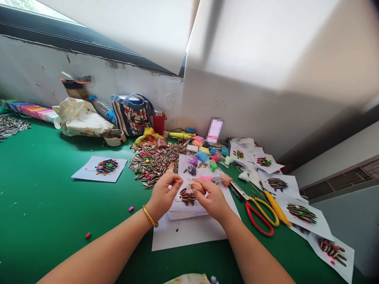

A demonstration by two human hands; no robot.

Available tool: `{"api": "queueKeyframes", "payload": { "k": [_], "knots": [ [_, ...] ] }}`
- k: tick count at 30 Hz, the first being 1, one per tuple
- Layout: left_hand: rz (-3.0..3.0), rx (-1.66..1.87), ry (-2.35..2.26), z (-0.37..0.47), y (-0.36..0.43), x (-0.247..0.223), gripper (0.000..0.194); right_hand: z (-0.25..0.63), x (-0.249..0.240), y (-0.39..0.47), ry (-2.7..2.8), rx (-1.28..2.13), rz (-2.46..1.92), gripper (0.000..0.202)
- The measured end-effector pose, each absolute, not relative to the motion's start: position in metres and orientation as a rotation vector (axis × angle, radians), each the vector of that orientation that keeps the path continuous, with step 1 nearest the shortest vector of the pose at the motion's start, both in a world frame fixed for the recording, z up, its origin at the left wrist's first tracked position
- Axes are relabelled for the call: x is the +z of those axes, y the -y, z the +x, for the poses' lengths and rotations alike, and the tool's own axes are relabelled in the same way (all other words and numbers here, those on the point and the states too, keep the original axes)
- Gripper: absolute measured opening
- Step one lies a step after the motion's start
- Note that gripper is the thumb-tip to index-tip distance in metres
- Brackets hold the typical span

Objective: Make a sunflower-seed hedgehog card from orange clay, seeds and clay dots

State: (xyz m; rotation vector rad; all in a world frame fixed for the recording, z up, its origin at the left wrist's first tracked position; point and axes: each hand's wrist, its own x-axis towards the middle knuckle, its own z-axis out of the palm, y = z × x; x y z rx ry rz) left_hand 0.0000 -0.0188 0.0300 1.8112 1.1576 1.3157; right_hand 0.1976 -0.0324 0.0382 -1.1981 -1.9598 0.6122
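1. Far left on the green counter (44,205), a heap of striped seeds (12,127) lies near a row of coloured packs (32,111); neither is being touched.
2. A little to the right, one finished seed picture (100,169) lies alone on its sheet, a seed body dotted with coloured beads. Behind it sit a cream cloth bag (79,118) and a patterned tote (132,116).
3. A larger pile of seeds (154,161) mixed with coloured bits lies just beyond the hands, so plenty of material seems to be left.
4. The left hand (162,197), with a gold bangle (150,216) at the wrist, is closed in a narrow pinch on the edge of a small clear packet (197,186) with orange stuff inside.
5. The right hand (211,199) pinches the same packet from the other side, its grip also narrow. The packet is held between both hands just above the white sheet (189,232).
6. On that sheet, under the hands, lies a partly hidden seed figure (187,196). It already has a seed body and red parts; how much is missing cannot be told.
7. Beyond it lie small bags of coloured clay (204,156), some unopened by the look of it.
8. To the right, red scissors (259,219) and yellow scissors (265,205) rest idle.
9. Further right, a row of finished pictures (302,215) runs from far to near, so several pieces look done and the one under the hands appears to be in progress.
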Motion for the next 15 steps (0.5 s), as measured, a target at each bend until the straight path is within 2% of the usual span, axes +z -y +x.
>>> {"api": "queueKeyframes", "payload": {
  "k": [5,9,12,15],
  "knots": [
    [1.254,1.214,-1.013,-0.001,0.014,0.029,0.031,0.205,0.034,0.028,1.898,0.608,-1.287,0.031],
    [1.039,1.180,-0.878,0.002,0.017,0.030,0.042,0.227,0.032,0.015,1.854,0.445,-1.347,0.042],
    [0.901,1.160,-0.842,0.004,0.018,0.034,0.043,0.258,0.035,0.007,1.790,0.377,-1.505,0.040],
    [0.780,1.128,-0.833,0.006,0.018,0.038,0.041,0.290,0.039,0.005,1.834,0.486,-1.745,0.033]
  ]
}}
